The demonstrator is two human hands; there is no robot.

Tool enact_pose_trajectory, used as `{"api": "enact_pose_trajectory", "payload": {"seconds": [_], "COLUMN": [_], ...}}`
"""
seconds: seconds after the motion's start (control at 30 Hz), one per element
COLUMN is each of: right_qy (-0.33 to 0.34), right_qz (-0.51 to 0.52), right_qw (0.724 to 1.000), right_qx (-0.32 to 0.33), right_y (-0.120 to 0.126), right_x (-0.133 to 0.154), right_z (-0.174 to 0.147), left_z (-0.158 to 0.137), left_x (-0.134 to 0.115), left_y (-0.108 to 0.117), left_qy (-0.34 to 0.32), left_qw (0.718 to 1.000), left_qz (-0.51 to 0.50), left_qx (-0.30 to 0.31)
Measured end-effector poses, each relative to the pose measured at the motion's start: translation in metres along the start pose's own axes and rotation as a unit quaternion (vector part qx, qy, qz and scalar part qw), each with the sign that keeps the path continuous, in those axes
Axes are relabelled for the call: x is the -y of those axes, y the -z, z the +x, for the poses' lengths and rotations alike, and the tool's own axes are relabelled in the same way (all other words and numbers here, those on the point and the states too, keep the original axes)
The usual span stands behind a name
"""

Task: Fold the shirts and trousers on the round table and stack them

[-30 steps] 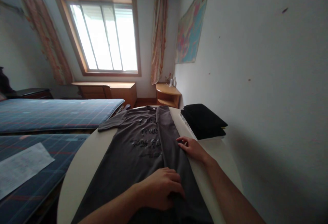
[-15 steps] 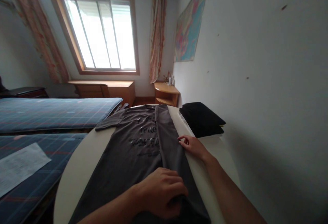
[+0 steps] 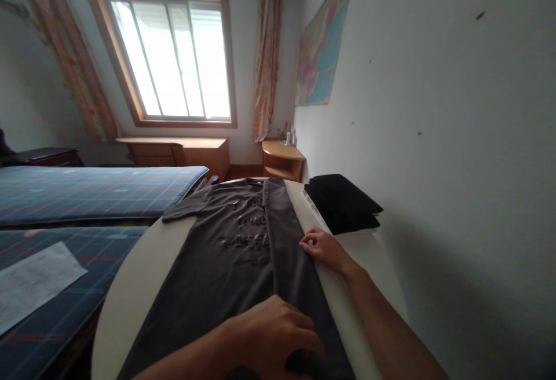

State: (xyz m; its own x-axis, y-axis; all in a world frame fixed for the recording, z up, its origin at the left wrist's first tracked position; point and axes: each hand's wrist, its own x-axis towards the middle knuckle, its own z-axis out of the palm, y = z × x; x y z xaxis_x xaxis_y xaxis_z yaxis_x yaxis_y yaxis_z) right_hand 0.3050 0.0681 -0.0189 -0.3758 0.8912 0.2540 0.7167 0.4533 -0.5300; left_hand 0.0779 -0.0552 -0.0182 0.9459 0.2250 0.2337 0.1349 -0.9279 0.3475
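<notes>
Paper: white flat paper sheet (image 3: 37,282) lies on the blue checked bed (image 3: 87,192), far left.
Shirt: dark grey cloth T-shirt with letters (image 3: 243,252) lies flat on the round white table (image 3: 134,287), right side folded over the middle.
Left hand (image 3: 271,339): fingers together, pressing the fold flat.
Right hand (image 3: 324,248): fingertips pinch the folded edge, keeping it straight.
Pile: black folded clothes (image 3: 343,201) sit by the wall.
</notes>
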Motion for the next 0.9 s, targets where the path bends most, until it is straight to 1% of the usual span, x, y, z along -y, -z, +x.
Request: {"api": "enact_pose_trajectory", "payload": {"seconds": [0.1, 0.17, 0.3, 0.37, 0.43, 0.5, 0.6, 0.7, 0.77, 0.83, 0.9], "right_qy": [0.044, 0.081, 0.177, 0.203, 0.210, 0.209, 0.187, 0.155, 0.155, 0.166, 0.169], "right_qz": [-0.019, -0.037, -0.067, -0.099, -0.132, -0.151, -0.147, -0.133, -0.137, -0.144, -0.143], "right_qw": [0.999, 0.996, 0.981, 0.971, 0.965, 0.963, 0.971, 0.978, 0.978, 0.976, 0.975], "right_qx": [-0.011, -0.005, 0.048, 0.076, 0.089, 0.084, 0.026, -0.033, -0.030, -0.003, 0.018], "right_y": [-0.002, -0.008, -0.026, -0.033, -0.036, -0.035, -0.033, -0.037, -0.041, -0.046, -0.048], "right_x": [0.010, 0.021, 0.045, 0.055, 0.062, 0.067, 0.069, 0.070, 0.069, 0.066, 0.063], "right_z": [0.000, 0.000, 0.000, 0.000, 0.001, 0.002, 0.003, 0.004, 0.005, 0.006, 0.007], "left_z": [0.000, -0.003, -0.015, -0.022, -0.027, -0.029, -0.028, -0.025, -0.024, -0.025, -0.027], "left_x": [-0.001, 0.001, 0.013, 0.020, 0.026, 0.028, 0.024, 0.015, 0.008, 0.001, -0.006], "left_y": [0.004, 0.010, 0.031, 0.038, 0.041, 0.040, 0.038, 0.046, 0.055, 0.063, 0.066], "left_qy": [0.001, 0.010, 0.092, 0.126, 0.145, 0.154, 0.157, 0.161, 0.166, 0.171, 0.173], "left_qw": [1.000, 1.000, 0.995, 0.992, 0.989, 0.988, 0.987, 0.987, 0.986, 0.985, 0.984], "left_qz": [0.013, 0.011, 0.000, -0.011, -0.020, -0.026, -0.024, -0.009, 0.003, 0.014, 0.018], "left_qx": [-0.005, -0.008, -0.028, -0.030, -0.020, -0.007, 0.003, 0.005, 0.005, 0.009, 0.025]}}
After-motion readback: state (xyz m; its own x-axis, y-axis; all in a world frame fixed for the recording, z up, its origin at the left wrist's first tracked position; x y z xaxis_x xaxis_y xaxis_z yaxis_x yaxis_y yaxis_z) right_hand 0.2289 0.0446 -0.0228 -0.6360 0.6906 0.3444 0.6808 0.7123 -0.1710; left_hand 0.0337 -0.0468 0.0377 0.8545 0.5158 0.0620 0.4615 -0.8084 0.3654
